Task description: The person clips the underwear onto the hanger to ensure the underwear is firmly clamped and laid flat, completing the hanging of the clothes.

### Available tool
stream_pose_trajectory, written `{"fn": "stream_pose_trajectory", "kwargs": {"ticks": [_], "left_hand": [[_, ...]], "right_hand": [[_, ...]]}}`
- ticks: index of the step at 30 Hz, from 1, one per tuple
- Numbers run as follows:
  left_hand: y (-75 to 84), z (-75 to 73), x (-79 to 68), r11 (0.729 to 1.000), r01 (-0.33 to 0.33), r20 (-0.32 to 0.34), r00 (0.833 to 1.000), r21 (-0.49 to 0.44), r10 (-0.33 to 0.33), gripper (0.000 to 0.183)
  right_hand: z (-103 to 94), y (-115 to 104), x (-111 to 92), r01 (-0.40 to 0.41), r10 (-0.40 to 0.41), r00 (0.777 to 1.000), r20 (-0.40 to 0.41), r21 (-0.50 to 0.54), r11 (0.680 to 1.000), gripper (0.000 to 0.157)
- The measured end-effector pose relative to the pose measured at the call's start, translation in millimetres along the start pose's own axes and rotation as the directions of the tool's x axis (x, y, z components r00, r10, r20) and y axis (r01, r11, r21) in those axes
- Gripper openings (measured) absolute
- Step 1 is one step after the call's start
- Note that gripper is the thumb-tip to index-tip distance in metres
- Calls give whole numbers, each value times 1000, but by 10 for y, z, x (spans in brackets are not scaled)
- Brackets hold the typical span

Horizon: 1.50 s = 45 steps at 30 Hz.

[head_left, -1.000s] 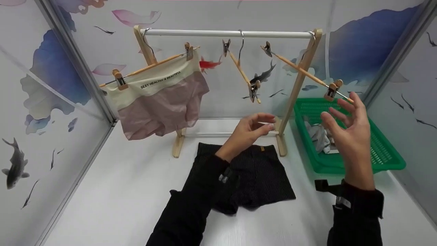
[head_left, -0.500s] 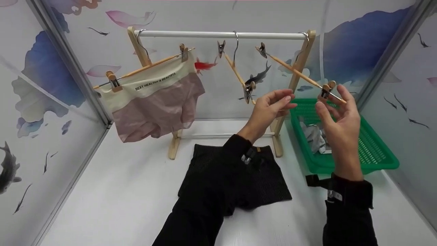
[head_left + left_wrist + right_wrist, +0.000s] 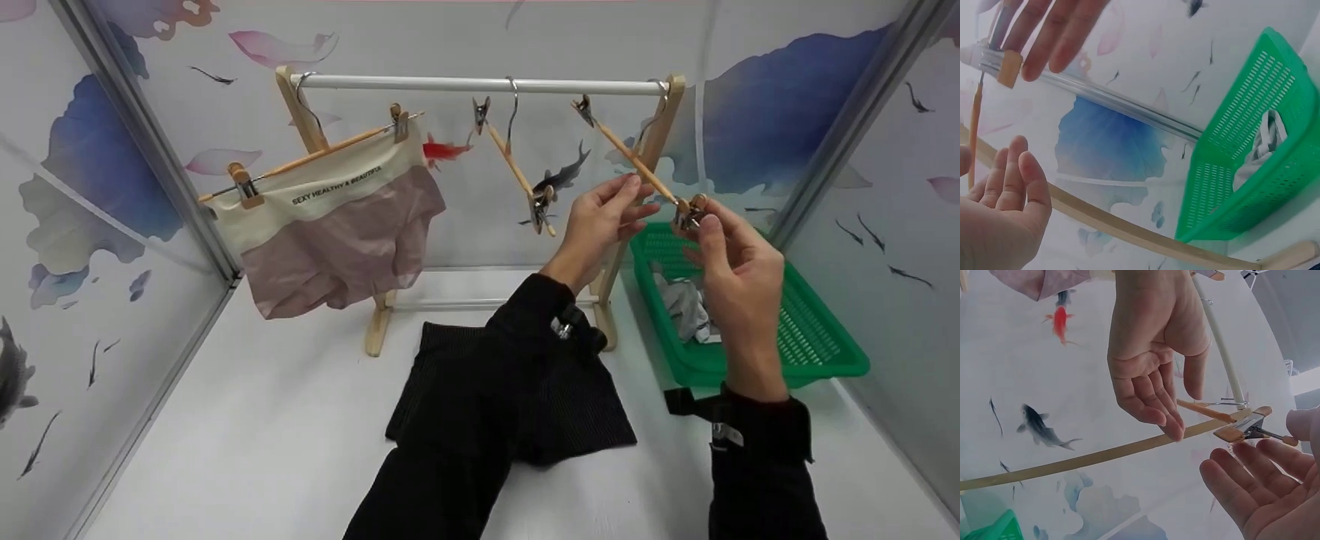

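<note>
My right hand [image 3: 739, 289] pinches the near end of the rightmost clip hanger [image 3: 636, 159] between thumb and fingers, beside its clip [image 3: 1233, 432]. The hanger is wooden with metal-and-wood clips and hooks over the white bar. Close to the hanger's middle, my left hand [image 3: 600, 225] holds nothing. Its fingers are loosely bent, with the thumb apart from them in the right wrist view. Below, black ribbed shorts [image 3: 585, 412] lie flat on the white table, partly covered by my left sleeve. Pink-and-cream underwear [image 3: 337, 232] hangs from the left clip hanger [image 3: 326, 152].
A wooden rack with a white bar [image 3: 420, 82] stands at the back. From its middle hangs another clip hanger [image 3: 510, 159] with nothing clipped on. To the right, a green basket [image 3: 817, 345] holds grey cloth [image 3: 684, 307]. Patterned walls enclose the table.
The right hand has come to the hanger's end, gripped it and shifted it leftward. My left hand has risen rightward from above the shorts to beside the hanger.
</note>
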<state>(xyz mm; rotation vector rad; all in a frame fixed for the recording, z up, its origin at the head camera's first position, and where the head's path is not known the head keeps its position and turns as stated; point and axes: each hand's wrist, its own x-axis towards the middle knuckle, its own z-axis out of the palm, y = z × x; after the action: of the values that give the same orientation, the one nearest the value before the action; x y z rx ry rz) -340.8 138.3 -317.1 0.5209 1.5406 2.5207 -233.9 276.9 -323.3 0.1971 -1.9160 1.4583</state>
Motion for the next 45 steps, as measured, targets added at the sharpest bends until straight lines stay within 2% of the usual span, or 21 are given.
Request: {"fn": "stream_pose_trajectory", "kwargs": {"ticks": [6,14,24,32,39,45], "left_hand": [[104,71,39,997,-40,12,999,63,39,29],[149,80,20,991,-44,44,998,123,39,30],[243,55,-10,985,-89,104,992,148,74,29],[264,87,-97,983,-87,141,988,163,64,29],[180,106,-209,991,-62,161,986,117,42,33],[45,67,-329,999,-20,153,988,36,14,29]], "right_hand": [[30,-45,-37,48,-47,999,13,-50,998,38],[59,-22,-73,113,-112,993,25,-89,990,36],[83,-63,-86,146,-144,989,27,-64,987,37],[52,-87,-187,135,-134,991,10,-58,989,37],[11,-63,-341,123,-124,992,-22,-39,992,41],[28,-4,-494,86,-95,994,-55,-151,985,47]]}}
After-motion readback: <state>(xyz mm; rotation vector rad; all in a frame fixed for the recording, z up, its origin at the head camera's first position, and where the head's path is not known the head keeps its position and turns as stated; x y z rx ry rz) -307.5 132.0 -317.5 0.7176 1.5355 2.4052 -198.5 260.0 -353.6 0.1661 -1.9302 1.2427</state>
